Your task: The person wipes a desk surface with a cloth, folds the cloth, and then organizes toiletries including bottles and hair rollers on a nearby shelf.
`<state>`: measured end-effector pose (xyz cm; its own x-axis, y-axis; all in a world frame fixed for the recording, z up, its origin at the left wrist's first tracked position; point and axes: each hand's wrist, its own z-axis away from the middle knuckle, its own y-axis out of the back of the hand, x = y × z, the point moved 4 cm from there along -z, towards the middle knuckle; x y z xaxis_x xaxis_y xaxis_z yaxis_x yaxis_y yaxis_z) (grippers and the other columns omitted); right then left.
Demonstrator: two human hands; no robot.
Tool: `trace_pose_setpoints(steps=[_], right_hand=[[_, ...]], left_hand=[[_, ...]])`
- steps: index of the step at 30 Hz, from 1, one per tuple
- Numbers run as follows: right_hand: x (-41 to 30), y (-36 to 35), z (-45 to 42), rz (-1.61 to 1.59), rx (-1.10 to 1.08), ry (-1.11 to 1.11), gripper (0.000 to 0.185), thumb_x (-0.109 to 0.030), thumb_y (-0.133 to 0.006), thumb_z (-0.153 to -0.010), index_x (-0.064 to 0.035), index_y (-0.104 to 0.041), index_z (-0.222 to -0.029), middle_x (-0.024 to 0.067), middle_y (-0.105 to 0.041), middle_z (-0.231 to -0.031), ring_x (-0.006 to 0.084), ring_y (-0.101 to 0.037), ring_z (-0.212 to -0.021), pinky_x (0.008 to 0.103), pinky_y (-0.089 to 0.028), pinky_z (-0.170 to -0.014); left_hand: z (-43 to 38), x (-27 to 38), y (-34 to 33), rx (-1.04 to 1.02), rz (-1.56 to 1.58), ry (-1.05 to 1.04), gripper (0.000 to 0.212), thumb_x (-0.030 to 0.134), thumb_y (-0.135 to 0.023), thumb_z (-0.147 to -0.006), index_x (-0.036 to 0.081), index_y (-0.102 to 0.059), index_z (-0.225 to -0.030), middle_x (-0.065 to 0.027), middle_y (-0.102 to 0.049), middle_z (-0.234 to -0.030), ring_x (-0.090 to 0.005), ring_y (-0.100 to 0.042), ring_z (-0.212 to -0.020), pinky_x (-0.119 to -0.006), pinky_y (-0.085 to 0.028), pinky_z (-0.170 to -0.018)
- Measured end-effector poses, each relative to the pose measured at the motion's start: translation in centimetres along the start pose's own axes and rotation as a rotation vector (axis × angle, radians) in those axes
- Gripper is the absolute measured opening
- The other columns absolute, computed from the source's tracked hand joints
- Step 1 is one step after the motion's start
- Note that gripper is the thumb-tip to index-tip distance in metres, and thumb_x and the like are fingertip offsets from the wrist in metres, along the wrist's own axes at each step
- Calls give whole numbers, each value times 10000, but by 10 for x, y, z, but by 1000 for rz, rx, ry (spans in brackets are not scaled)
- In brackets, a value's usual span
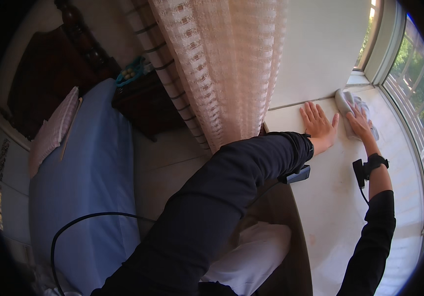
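My left hand (318, 125) lies flat on a pale window sill (326, 192), fingers apart and nothing under them that I can see. It is close to the joint where the sill meets the white wall. To its right, my right hand (360, 121) presses down on a bunched grey cloth (345, 101) in the corner by the window frame. Its fingers curve over the cloth, and part of the cloth is hidden beneath the palm. A black strapped device (363, 169) with a cable sits on my right wrist.
A barred window (415, 81) borders the sill on the right. Lace curtains (230, 74) hang left of my hands. Further left are a dark nightstand (149, 100) with a blue basket (129, 75), and a bed (89, 177) with blue bedding. A black cable (67, 225) loops at lower left.
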<state>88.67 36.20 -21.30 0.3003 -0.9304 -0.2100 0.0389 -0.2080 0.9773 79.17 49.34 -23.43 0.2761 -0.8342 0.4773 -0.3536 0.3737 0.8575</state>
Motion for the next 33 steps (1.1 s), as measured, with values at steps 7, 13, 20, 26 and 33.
trace_pose_setpoints(steps=[7,13,20,26,33], right_hand=[[-8,-2,59,2,-18,84,531,-366,-390,-725,-299,-335,-1249,39,-248,-1343,277,-142,-1255,554,-61,-953],[141,49,292,-71,-9,-165,543,-341,-424,-709,-282,-354,-1244,26,-233,-1351,255,-104,-1267,510,-39,-977],[314,87,664,18,267,-1007,560,-444,-392,-758,-273,-277,-1278,46,-175,-1365,269,-103,-1260,509,-42,-972],[260,75,692,-113,256,-1230,615,-534,-414,-742,-315,-229,-1286,83,-125,-1374,376,-30,-1245,611,-20,-912],[63,22,477,-140,84,-26,539,-390,-494,-718,-308,-359,-1234,72,-234,-1344,345,-98,-1248,610,-28,-920]], left_hand=[[4,0,9,10,141,0,781,576,-120,-805,-47,-171,-1273,-203,-190,-1326,-289,-97,-1257,-413,28,-1012],[18,27,2,-49,-63,-149,778,586,-214,-790,-56,-307,-1220,-253,-233,-1289,-356,-169,-1225,-455,-53,-999],[-42,-25,20,-6,-69,98,650,563,-377,-734,7,-522,-1039,-177,-502,-1092,-300,-449,-1050,-393,-330,-879],[12,93,12,-55,0,-337,588,446,-426,-727,36,-428,-1149,-175,-411,-1186,-289,-365,-1126,-416,-218,-955],[215,246,-18,-232,104,-850,566,440,-437,-767,32,-415,-1159,-236,-251,-1269,-322,-207,-1208,-409,-157,-987]])
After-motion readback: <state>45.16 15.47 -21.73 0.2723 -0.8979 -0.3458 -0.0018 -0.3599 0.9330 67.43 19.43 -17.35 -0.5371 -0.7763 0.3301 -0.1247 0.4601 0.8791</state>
